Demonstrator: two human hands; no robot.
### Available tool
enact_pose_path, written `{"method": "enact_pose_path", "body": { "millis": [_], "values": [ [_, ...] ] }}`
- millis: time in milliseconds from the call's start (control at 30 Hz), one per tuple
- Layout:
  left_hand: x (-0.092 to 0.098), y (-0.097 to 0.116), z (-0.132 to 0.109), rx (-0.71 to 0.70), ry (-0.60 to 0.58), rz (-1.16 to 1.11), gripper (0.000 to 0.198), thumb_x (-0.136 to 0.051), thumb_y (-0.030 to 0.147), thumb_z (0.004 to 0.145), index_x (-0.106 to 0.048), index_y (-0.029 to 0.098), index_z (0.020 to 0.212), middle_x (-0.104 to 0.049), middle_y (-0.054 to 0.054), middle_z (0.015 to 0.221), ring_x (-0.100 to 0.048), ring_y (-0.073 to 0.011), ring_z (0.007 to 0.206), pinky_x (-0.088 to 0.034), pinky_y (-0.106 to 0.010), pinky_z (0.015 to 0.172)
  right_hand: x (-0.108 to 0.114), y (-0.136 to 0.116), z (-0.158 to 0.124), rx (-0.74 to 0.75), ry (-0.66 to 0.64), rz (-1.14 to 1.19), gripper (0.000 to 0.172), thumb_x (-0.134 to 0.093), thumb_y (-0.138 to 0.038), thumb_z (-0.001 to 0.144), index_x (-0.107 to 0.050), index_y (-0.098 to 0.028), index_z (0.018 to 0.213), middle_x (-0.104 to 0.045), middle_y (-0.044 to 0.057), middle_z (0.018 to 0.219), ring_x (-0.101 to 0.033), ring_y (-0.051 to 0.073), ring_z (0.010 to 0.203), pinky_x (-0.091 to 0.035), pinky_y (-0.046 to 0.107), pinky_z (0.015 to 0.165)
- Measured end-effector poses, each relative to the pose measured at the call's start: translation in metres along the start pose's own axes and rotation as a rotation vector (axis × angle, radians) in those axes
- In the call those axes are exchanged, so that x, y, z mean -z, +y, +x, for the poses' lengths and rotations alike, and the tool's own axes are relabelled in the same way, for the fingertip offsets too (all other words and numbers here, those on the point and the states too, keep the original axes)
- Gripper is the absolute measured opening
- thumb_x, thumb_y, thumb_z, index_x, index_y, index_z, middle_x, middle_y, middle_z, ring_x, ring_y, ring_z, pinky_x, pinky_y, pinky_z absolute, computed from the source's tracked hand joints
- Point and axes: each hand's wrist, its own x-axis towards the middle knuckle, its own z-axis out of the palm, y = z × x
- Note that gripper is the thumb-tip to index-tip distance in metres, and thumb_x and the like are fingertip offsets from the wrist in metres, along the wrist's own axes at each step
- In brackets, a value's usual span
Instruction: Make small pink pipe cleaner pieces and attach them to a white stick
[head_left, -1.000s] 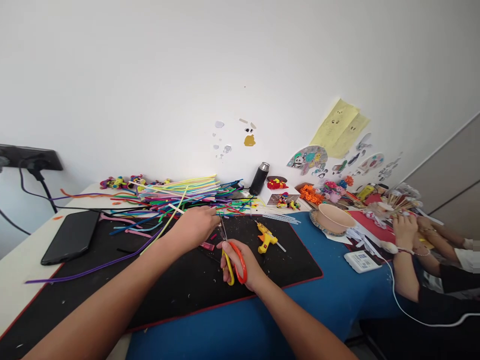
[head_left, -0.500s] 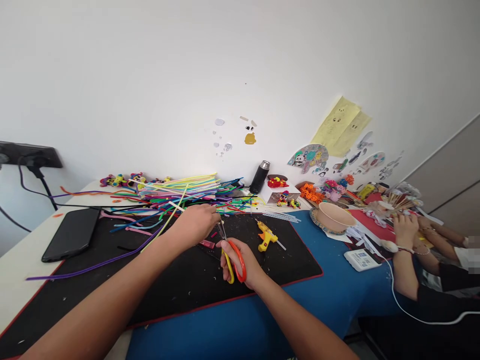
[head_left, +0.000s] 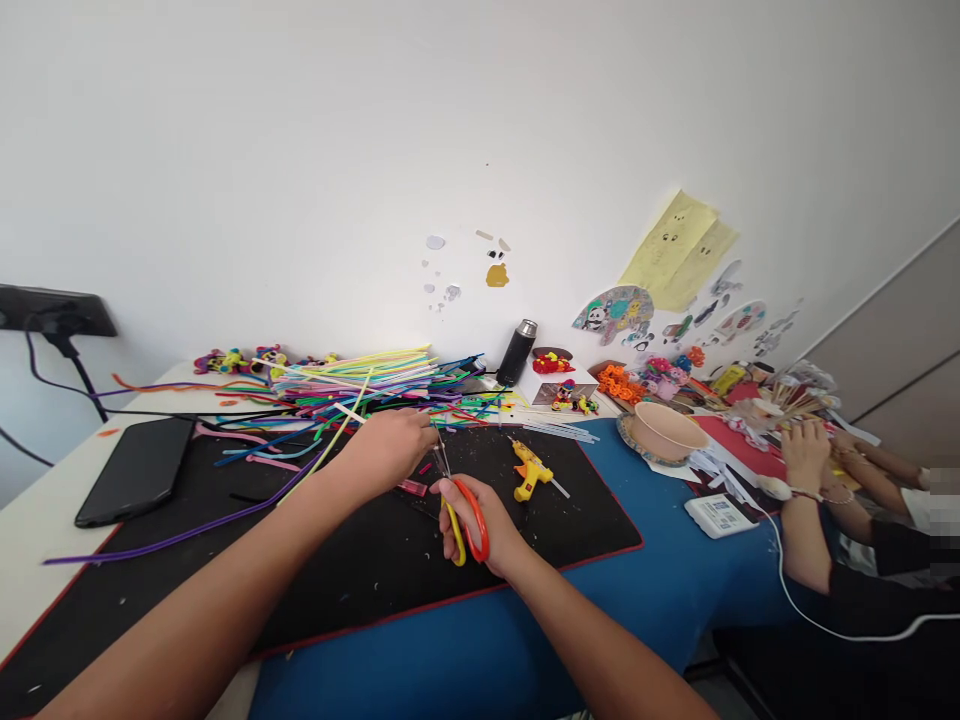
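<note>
My right hand (head_left: pixel 480 525) grips a pair of scissors (head_left: pixel 477 518) with one red and one yellow handle, its blades pointing up toward my left hand. Just beyond the blade tips, my left hand (head_left: pixel 397 445) has its fingers pressed together; what they hold is too small to make out. Colourful pipe cleaners (head_left: pixel 360 380) lie in a pile behind my left hand. Beneath both hands is a black mat (head_left: pixel 375 590) with a red edge. A small pink piece (head_left: pixel 412 487) rests on it beside the scissors. To the right of them lies a yellow glue gun (head_left: pixel 531 472).
A phone (head_left: pixel 139 470) lies at the left. Behind the glue gun stand a black bottle (head_left: pixel 517 352) and a white box (head_left: pixel 536 385). Further right are a bowl (head_left: pixel 667 432), a white device (head_left: pixel 720 515), a cable and another person's hands (head_left: pixel 806 455).
The scissor blades look slightly more spread at my left fingertips. Both hands stay in nearly the same place, and the whole view has shifted a little.
</note>
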Motion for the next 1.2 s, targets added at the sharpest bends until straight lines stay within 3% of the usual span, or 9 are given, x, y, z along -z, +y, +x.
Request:
{"method": "enact_pose_path", "body": {
  "millis": [467, 767, 1067, 1200],
  "values": [
    [0.0, 0.0, 0.0, -0.002, 0.001, -0.015, 0.02, -0.057, 0.015, 0.097, -0.074, 0.018, 0.086, -0.07, -0.009, 0.085, -0.066, -0.0241, 0.081, -0.047, -0.031, 0.067, 0.0, 0.003, 0.0, -0.006, 0.018, -0.019, 0.061, -0.068, -0.078, 0.079, -0.058, -0.019, 0.095, -0.056, -0.008, 0.056, -0.053, 0.01, 0.034, -0.036, 0.019, 0.033],
    [0.001, 0.002, 0.001, -0.025, -0.065, -0.033, 0.021, -0.056, 0.015, 0.098, -0.076, 0.018, 0.094, -0.073, -0.01, 0.092, -0.069, -0.0248, 0.089, -0.048, -0.031, 0.071, 0.001, -0.002, 0.001, -0.034, 0.024, 0.011, 0.056, -0.072, -0.072, 0.077, -0.055, -0.021, 0.09, -0.053, -0.01, 0.052, -0.049, 0.01, 0.03, -0.033, 0.019, 0.03],
    [-0.029, 0.004, 0.005, 0.017, -0.074, -0.045, 0.024, -0.053, 0.019, 0.101, -0.075, 0.017, 0.091, -0.075, -0.01, 0.092, -0.07, -0.0253, 0.086, -0.049, -0.033, 0.071, 0.004, -0.007, 0.003, -0.145, 0.029, 0.052, 0.029, -0.068, -0.044, 0.078, -0.058, -0.02, 0.089, -0.05, -0.01, 0.051, -0.043, 0.009, 0.032, -0.033, 0.02, 0.033],
    [-0.044, 0.006, 0.006, 0.042, -0.101, -0.069, 0.021, -0.054, 0.017, 0.1, -0.074, 0.016, 0.093, -0.075, -0.01, 0.093, -0.071, -0.0256, 0.088, -0.049, -0.032, 0.071, 0.009, -0.008, 0.006, -0.262, 0.023, 0.107, 0.023, -0.065, -0.036, 0.074, -0.058, -0.019, 0.088, -0.049, -0.009, 0.051, -0.042, 0.009, 0.033, -0.033, 0.021, 0.037]
  ]
}}
